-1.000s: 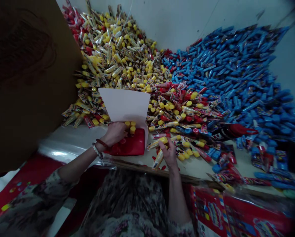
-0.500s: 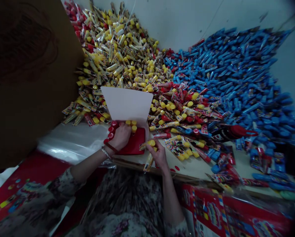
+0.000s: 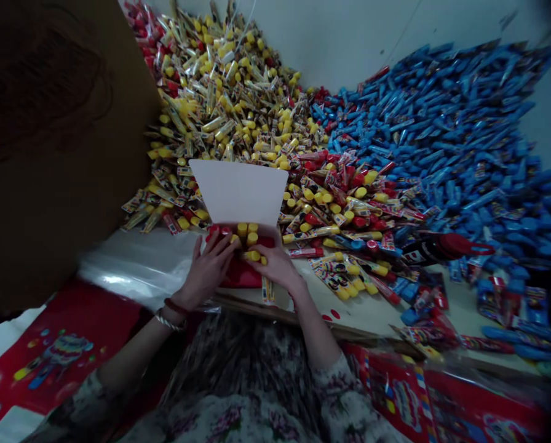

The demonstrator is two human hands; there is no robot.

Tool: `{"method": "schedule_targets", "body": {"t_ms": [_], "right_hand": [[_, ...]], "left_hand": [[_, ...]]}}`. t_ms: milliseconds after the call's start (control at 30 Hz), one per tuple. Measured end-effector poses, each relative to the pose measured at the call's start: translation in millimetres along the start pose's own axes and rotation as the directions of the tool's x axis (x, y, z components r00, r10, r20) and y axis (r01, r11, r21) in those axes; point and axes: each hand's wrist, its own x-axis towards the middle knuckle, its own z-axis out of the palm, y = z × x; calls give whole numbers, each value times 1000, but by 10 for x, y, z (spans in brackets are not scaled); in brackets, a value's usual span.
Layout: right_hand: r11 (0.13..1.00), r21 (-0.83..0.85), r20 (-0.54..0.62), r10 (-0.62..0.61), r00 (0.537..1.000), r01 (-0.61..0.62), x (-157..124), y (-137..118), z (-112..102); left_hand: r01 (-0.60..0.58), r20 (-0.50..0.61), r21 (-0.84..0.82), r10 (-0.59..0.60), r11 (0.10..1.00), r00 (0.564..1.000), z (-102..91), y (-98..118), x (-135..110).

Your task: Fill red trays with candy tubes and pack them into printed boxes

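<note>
An open carton with a raised white lid and a red inside sits at the table's front edge. Yellow-capped tubes stand upright in its back part, beside red-capped tubes at the left. My left hand reaches over the carton's left side, fingers stretched out and touching the caps. Over the right side, my right hand grips yellow-capped tubes. The printed end of one tube hangs below that hand. My fingers partly hide the carton's contents.
Heaps of yellow-capped tubes and blue tubes rise behind. A large brown cardboard box blocks the left. Clear plastic sheets lie beside the carton. A dark bottle with a red cap lies at right.
My right hand has moved up and left with its yellow-capped tubes, from beside the carton to over it. My left hand has drawn back left, and its fingers have spread.
</note>
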Motion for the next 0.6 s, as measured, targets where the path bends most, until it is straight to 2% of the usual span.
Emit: {"method": "schedule_targets", "body": {"t_ms": [100,200,300,400,600], "right_hand": [[968,-248,92,-4,996,26,90,-190,-83],[927,-370,137,-7,990,58,145,-392,-140],[911,-408,148,5,989,56,201,-578,-143],[906,-419,150,8,989,57,227,-687,-138],[900,-430,198,12,980,76,222,-668,-167]], "left_hand": [[12,-1,-92,-12,996,1000,47,-96,-29],[23,-41,-249,-35,968,999,45,-124,33],[34,-93,-342,-69,939,993,39,-117,85],[14,-93,-371,-52,928,994,31,-119,89],[-10,-94,-389,-28,921,995,33,-148,54]]}}
